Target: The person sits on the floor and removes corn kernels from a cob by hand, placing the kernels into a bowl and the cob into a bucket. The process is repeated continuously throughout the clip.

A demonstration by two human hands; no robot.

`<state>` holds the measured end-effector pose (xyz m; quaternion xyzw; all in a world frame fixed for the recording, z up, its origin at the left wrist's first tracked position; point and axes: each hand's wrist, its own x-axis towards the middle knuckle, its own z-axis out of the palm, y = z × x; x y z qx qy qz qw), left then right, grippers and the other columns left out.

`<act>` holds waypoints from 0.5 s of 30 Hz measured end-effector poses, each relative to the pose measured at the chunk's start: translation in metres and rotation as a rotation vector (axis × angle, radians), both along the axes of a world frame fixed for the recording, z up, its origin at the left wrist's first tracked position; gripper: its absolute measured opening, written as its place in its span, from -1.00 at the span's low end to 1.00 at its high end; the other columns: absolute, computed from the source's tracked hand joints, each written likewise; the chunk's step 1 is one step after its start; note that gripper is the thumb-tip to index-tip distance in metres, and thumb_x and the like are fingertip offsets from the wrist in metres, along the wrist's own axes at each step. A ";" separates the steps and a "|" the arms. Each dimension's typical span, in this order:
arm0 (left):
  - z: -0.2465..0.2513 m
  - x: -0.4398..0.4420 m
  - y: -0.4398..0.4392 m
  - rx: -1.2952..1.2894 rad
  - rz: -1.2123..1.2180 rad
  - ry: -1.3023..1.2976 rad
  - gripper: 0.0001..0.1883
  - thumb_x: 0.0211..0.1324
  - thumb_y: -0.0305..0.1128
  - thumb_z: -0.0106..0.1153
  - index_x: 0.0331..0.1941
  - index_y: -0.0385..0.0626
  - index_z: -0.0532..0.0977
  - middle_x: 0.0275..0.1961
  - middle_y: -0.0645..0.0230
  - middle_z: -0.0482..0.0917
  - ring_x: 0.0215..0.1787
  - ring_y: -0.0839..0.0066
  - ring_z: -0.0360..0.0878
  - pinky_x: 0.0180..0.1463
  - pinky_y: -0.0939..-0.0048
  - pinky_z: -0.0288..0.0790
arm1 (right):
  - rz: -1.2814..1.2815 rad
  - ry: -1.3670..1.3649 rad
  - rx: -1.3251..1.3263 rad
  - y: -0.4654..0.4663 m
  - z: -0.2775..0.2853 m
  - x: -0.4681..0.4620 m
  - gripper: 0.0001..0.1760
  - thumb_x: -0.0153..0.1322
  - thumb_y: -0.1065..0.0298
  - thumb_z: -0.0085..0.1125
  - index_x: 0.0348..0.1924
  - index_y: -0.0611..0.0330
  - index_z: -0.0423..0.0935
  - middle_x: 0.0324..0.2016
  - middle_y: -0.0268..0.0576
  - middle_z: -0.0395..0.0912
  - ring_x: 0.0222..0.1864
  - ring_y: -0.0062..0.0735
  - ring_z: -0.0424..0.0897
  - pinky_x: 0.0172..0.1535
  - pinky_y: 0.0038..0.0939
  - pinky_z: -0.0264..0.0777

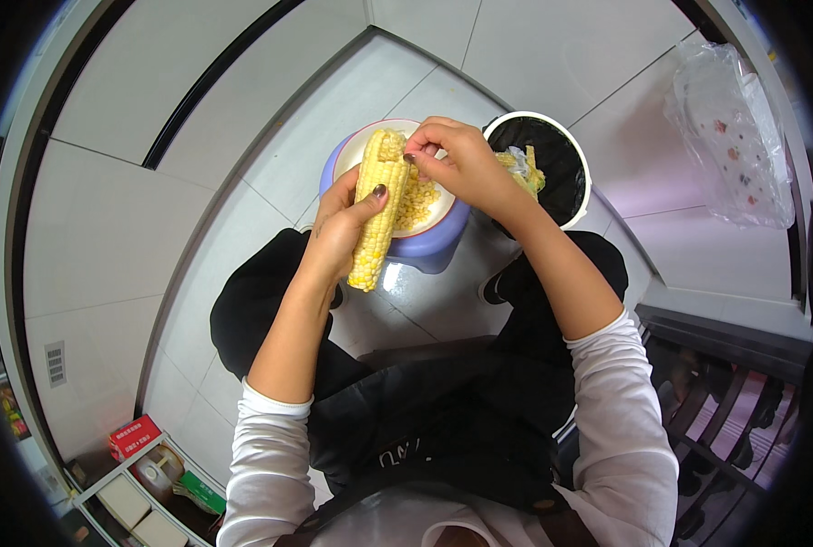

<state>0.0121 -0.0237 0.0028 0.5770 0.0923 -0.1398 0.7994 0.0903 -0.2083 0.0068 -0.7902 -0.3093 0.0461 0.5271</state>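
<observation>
An ear of corn (pixel 378 225) is held upright and slightly tilted in my left hand (pixel 341 222), the thumb lying across its kernels. Near its top some kernels are gone and the cob shows. My right hand (pixel 451 161) is at that upper end, thumb and forefinger bent together against the corn's right edge; whether a kernel is between them cannot be told. Below both hands is a white bowl (pixel 352 152) with a red rim, partly hidden by the corn. Loose yellow kernels (pixel 417 205) lie in it. The bowl rests on a purple plastic stool (pixel 434 253).
Right of the bowl stands a white-rimmed bin (pixel 586 174) with a black liner, holding corn cobs (pixel 533 171) and scraps. A clear plastic bag (pixel 734 143) hangs at the right. White cabinets surround the tiled floor. An open drawer (pixel 109 472) with containers is at lower left.
</observation>
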 end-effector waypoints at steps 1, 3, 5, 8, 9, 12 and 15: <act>0.000 0.000 0.000 0.020 0.006 -0.007 -0.56 0.24 -0.39 0.07 0.18 -0.23 0.35 -0.08 0.27 0.58 -0.15 0.52 0.57 -0.10 0.48 0.46 | -0.001 0.021 -0.013 0.000 0.001 -0.001 -0.90 0.37 0.55 0.10 -0.29 0.42 0.52 -0.34 -0.17 0.52 -0.42 -0.55 0.59 -0.34 -0.58 0.54; -0.004 0.000 0.000 0.020 -0.002 -0.019 -0.55 0.23 -0.40 0.07 0.19 -0.22 0.35 -0.06 0.27 0.58 -0.14 0.51 0.57 -0.10 0.48 0.46 | 0.000 0.194 0.057 0.001 0.001 -0.001 -0.87 0.38 0.52 0.09 -0.27 0.43 0.51 -0.35 -0.18 0.53 -0.43 -0.56 0.59 -0.33 -0.57 0.54; -0.004 0.001 0.001 0.025 -0.014 -0.021 -0.54 0.22 -0.41 0.08 0.20 -0.22 0.34 -0.04 0.27 0.57 -0.12 0.51 0.56 -0.09 0.48 0.46 | 0.004 0.330 0.103 0.000 -0.001 0.000 -0.85 0.39 0.50 0.09 -0.26 0.44 0.51 -0.38 -0.20 0.54 -0.43 -0.56 0.59 -0.32 -0.57 0.53; -0.003 0.000 0.000 0.051 -0.018 -0.015 -0.51 0.18 -0.44 0.10 0.21 -0.23 0.34 -0.01 0.24 0.56 -0.06 0.47 0.54 -0.02 0.47 0.42 | 0.006 0.454 0.118 -0.003 -0.001 0.001 -0.84 0.40 0.48 0.09 -0.26 0.45 0.50 -0.43 -0.23 0.54 -0.44 -0.56 0.59 -0.33 -0.55 0.53; -0.005 0.000 0.000 0.065 -0.006 -0.020 -0.50 0.16 -0.45 0.12 0.21 -0.23 0.34 0.01 0.21 0.55 -0.02 0.44 0.52 0.03 0.46 0.38 | -0.003 0.479 0.111 -0.002 0.001 0.000 -0.84 0.40 0.47 0.09 -0.26 0.44 0.50 -0.46 -0.24 0.53 -0.44 -0.56 0.59 -0.32 -0.55 0.53; -0.003 -0.002 -0.003 0.163 0.045 -0.077 -0.46 0.12 -0.45 0.16 0.22 -0.24 0.34 0.04 0.18 0.54 0.04 0.40 0.50 0.10 0.45 0.34 | -0.023 0.006 -0.025 0.001 -0.003 0.001 -0.83 0.40 0.46 0.10 -0.26 0.44 0.51 -0.49 -0.25 0.52 -0.45 -0.56 0.59 -0.32 -0.56 0.54; -0.002 -0.003 -0.006 0.438 0.075 -0.253 -0.43 0.08 -0.44 0.19 0.21 -0.25 0.33 0.05 0.14 0.54 0.06 0.37 0.50 0.12 0.43 0.33 | -0.045 0.048 -0.066 0.002 -0.002 -0.003 -0.83 0.40 0.44 0.10 -0.29 0.44 0.52 -0.50 -0.25 0.52 -0.50 -0.57 0.57 -0.32 -0.55 0.56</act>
